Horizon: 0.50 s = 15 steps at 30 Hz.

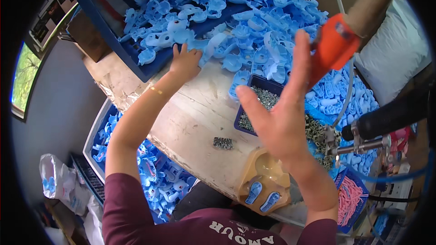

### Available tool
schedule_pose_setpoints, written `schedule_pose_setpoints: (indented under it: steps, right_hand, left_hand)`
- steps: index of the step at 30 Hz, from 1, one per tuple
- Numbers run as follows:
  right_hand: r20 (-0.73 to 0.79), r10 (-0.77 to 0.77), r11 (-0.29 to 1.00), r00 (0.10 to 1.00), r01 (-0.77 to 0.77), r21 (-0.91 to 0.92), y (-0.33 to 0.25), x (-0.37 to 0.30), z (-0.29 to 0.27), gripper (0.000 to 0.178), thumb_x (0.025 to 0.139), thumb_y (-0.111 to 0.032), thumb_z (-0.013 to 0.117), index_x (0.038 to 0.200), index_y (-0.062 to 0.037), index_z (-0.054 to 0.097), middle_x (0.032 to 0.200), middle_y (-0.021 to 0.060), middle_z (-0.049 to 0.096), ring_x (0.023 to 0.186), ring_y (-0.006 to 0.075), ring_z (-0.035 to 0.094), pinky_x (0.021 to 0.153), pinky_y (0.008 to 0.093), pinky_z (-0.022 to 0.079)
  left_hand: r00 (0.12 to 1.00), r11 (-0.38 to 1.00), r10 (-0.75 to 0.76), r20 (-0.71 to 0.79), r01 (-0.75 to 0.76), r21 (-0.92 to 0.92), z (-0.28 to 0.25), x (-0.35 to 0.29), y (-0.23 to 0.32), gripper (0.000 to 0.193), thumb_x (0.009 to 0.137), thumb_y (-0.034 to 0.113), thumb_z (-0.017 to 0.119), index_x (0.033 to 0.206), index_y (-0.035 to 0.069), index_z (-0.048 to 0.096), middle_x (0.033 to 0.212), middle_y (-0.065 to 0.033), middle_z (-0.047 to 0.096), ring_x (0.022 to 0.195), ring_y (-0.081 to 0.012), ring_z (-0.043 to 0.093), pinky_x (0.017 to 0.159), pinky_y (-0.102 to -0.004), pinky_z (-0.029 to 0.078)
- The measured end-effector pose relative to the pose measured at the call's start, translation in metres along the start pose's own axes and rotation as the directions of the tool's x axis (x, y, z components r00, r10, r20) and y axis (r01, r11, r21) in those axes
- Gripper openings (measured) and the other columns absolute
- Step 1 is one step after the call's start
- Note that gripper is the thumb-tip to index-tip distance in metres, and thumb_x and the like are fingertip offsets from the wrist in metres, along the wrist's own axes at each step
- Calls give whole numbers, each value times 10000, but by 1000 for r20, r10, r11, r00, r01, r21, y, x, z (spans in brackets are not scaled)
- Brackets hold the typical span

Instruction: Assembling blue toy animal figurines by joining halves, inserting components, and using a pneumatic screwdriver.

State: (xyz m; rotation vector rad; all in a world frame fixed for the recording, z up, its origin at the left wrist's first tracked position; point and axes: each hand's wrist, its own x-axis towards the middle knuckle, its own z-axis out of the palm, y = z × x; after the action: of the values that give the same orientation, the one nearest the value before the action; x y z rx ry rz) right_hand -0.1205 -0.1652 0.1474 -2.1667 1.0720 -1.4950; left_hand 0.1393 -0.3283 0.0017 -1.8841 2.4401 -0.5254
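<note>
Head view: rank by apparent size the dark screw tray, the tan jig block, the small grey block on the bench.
1. tan jig block
2. dark screw tray, partly hidden by the right hand; close to the jig, which lies nearer the camera, so order unsure
3. small grey block, clearly smallest

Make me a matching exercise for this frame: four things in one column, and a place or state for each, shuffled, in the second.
1. left hand
2. right hand
3. dark tray of screws
4. tan jig

a. raised, fingers spread, near the orange tool
b. at the bench's near edge, holding two blue pieces
c. resting on the pile of blue parts
d. mid-bench, beside the pile

Pairs: 1-c, 2-a, 3-d, 4-b
</note>
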Motion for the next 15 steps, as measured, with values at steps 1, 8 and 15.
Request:
schedule_pose_setpoints:
  steps: [1, 8, 15]
  right_hand:
    - [-81, -37, 996, 996, 30, -84, 4, 2, -6, 1036, 827, -103, 794, 1612, -14, 124, 1668, 201, 166, 1548, 354, 163, 1248, 448, 124]
    - [-258, 102, 979, 961, -142, -145, 17, -10, -55, 954, 886, -116, 763, 1610, -23, 147, 1662, 180, 191, 1544, 334, 189, 1243, 470, 121]
    - [-298, 27, 934, 954, -130, -332, 20, -17, -89, 939, 879, -91, 755, 1601, -29, 158, 1659, 180, 184, 1552, 330, 157, 1246, 476, 92]
  left_hand:
    - [1000, 1000, 1, 0, -1, -6, -10, -9, 2, 530, 829, 297, 679, 1339, 169, 608, 1278, -86, 639, 1318, -364, 464, 1116, -660, 322]
    - [978, 994, 18, 208, 5, -110, -62, 0, -1, 715, 815, 439, 729, 1406, 88, 535, 1339, -148, 597, 1242, -348, 552, 1068, -523, 421]
    - [782, 669, 419, -462, -610, -425, -111, 97, 104, 896, 783, 594, 761, 1446, 52, 499, 1502, -189, 494, 1355, -408, 477, 1124, -499, 385]
